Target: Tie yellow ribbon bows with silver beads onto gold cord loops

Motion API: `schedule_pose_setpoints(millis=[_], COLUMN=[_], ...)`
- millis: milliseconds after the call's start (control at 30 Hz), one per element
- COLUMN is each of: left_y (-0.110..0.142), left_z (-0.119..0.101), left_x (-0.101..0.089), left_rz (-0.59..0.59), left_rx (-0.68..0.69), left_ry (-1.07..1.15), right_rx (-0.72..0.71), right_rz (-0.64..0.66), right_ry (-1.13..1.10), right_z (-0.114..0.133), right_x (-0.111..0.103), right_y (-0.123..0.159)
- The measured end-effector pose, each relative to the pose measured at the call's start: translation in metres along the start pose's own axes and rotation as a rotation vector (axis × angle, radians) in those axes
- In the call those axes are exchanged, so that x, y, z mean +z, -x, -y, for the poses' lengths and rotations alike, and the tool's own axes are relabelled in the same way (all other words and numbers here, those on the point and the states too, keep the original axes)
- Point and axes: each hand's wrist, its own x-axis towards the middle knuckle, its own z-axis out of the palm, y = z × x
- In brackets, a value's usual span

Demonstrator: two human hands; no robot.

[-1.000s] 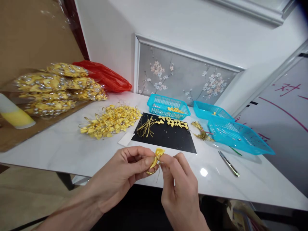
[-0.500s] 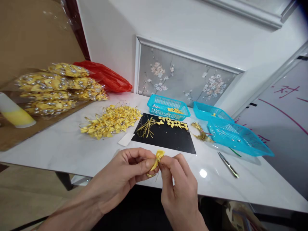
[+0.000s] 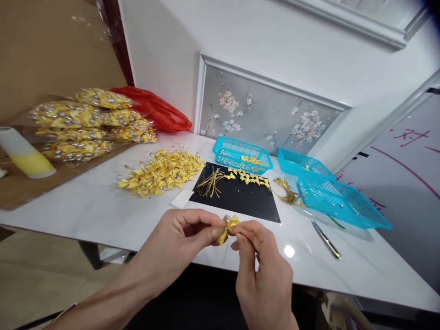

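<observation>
A small yellow ribbon bow [image 3: 233, 222] with a silvery bead at its top is held up over the front edge of the table. My left hand [image 3: 187, 240] pinches its left side between thumb and fingertips. On the other side, the fingertips of my right hand [image 3: 264, 266] are closed at the bow's middle. A thin tie end hangs below the bow. Beyond the hands, a black mat [image 3: 240, 201] bears loose gold ties [image 3: 211, 182] and rows of yellow bows [image 3: 252, 178].
A heap of finished bows [image 3: 165, 172] lies left of the mat, with bagged bows [image 3: 75, 114] and a red bag [image 3: 154, 110] behind. Blue baskets [image 3: 242, 153] stand at the back and right. A pair of tweezers [image 3: 326, 240] and a bundle of ties [image 3: 288, 192] lie right.
The bow has turned in my fingers, and its silvery bead now shows at the top. My right hand has shifted slightly right and its fingers have changed position.
</observation>
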Motion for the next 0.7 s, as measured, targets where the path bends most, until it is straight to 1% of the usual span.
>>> schedule_pose_setpoints(millis=[133, 267, 333, 400, 433, 467, 500, 567, 600, 633, 667, 700], left_y=[0.002, 0.003, 0.001, -0.003, -0.006, -0.009, -0.012, -0.017, -0.019, -0.02, -0.02, -0.02], left_z=[-0.002, -0.003, -0.001, 0.003, 0.006, 0.008, 0.011, 0.017, 0.019, 0.021, 0.022, 0.023], left_x=[0.003, 0.005, 0.004, 0.001, -0.002, -0.006, -0.011, -0.022, -0.027, -0.033, -0.039, -0.043], left_rz=[-0.013, -0.05, -0.065, -0.089, -0.118, -0.154, -0.195, -0.253, -0.272, -0.289, -0.305, -0.322], left_rx=[0.108, 0.176, 0.167, 0.14, 0.127, 0.117, 0.115, 0.126, 0.131, 0.135, 0.136, 0.136], left_ry=[-0.161, -0.256, -0.268, -0.271, -0.272, -0.271, -0.27, -0.279, -0.287, -0.295, -0.304, -0.314], right_rx=[-0.19, -0.249, -0.276, -0.298, -0.292, -0.27, -0.236, -0.153, -0.125, -0.1, -0.058, -0.055], right_rz=[0.061, 0.049, -0.004, -0.102, -0.147, -0.161, -0.139, -0.017, 0.042, 0.061, 0.095, 0.129], right_ry=[0.108, 0.209, 0.247, 0.226, 0.151, 0.038, -0.089, -0.313, -0.369, -0.406, -0.504, -0.526], right_z=[0.003, -0.003, -0.004, -0.001, 0.002, 0.005, 0.007, 0.005, 0.0, -0.008, -0.019, -0.032], right_x=[-0.004, 0.003, 0.01, 0.014, 0.015, 0.013, 0.009, -0.007, -0.017, -0.029, -0.041, -0.052], right_y=[-0.008, -0.01, -0.01, -0.008, -0.007, -0.006, -0.004, -0.002, -0.001, 0.0, 0.0, 0.0])
